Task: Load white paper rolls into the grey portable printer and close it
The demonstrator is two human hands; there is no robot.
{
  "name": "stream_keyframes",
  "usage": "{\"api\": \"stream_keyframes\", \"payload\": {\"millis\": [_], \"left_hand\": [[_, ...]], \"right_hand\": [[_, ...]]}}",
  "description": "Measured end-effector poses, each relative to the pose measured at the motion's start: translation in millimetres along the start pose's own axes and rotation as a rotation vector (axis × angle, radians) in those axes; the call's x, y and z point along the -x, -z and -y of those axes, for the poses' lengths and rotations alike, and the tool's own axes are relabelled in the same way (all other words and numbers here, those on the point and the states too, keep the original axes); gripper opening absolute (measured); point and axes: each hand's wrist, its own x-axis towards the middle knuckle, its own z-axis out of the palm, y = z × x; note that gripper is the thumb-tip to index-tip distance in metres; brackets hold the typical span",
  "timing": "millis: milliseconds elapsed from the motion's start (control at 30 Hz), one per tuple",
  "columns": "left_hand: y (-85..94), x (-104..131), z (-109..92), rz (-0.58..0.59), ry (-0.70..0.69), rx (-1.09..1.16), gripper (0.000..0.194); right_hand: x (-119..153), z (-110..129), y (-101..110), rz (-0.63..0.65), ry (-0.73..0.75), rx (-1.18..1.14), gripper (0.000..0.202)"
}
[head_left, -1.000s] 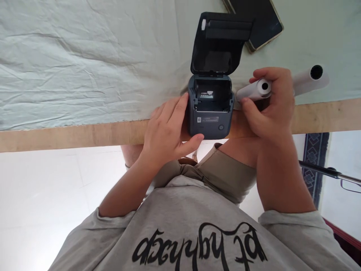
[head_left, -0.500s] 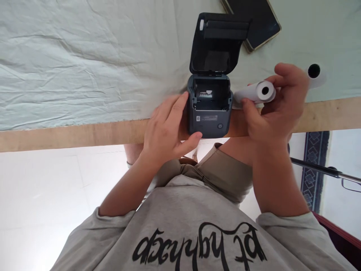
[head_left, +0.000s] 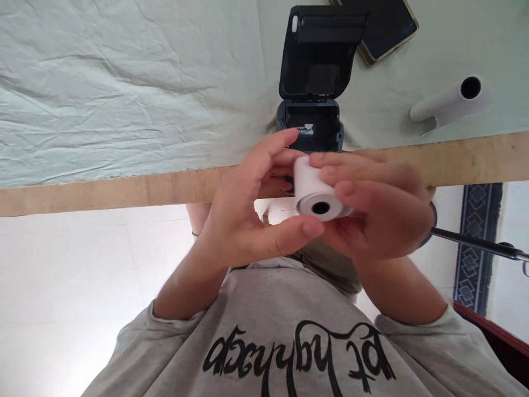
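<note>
A small white paper roll (head_left: 314, 184) is held up in front of the table edge, its dark core facing me. My right hand (head_left: 378, 204) grips it from the right side. On the roll's left, my left hand (head_left: 264, 204) has its thumb and fingers spread around it, the fingertips close to or touching it. Behind both hands stands a dark printer (head_left: 282, 117) with its black lid (head_left: 316, 69) swung up. A printed label shows inside its compartment, and the hands hide its front part.
A second white roll (head_left: 452, 105) lies on the cloth (head_left: 165, 88) at the right, with a loose paper end. Behind the lid is a dark phone-like device (head_left: 386, 27). The bare wooden table edge (head_left: 103, 190) runs across, and a dark rod (head_left: 471, 240) is at lower right.
My right hand has brought its roll left, to the front of the printer, and turned it. My left hand has left the printer's side and moved to the roll with its fingers spread.
</note>
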Motion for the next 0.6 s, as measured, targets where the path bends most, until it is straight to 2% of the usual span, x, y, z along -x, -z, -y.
{"api": "stream_keyframes", "payload": {"millis": [100,200,300,433,600], "left_hand": [[-1.3,-2,-2,0.003,0.087,0.309,0.051],[-0.8,-1,2,0.012,0.112,0.423,0.055],[0.3,-1,7,0.035,0.121,0.424,0.056],[1.8,0,12,0.019,0.158,0.370,0.058],[4.3,4,19,-0.024,0.152,0.362,0.056]], "right_hand": [[-2,3,-5,0.037,-0.019,-0.068,0.015],[2,1,-2,0.047,-0.121,-0.198,0.031],[5,-1,1,0.092,-0.188,-0.219,0.032],[2,-2,4,0.076,-0.099,-0.112,0.022],[1,-5,7,0.074,-0.054,-0.079,0.020]]}}
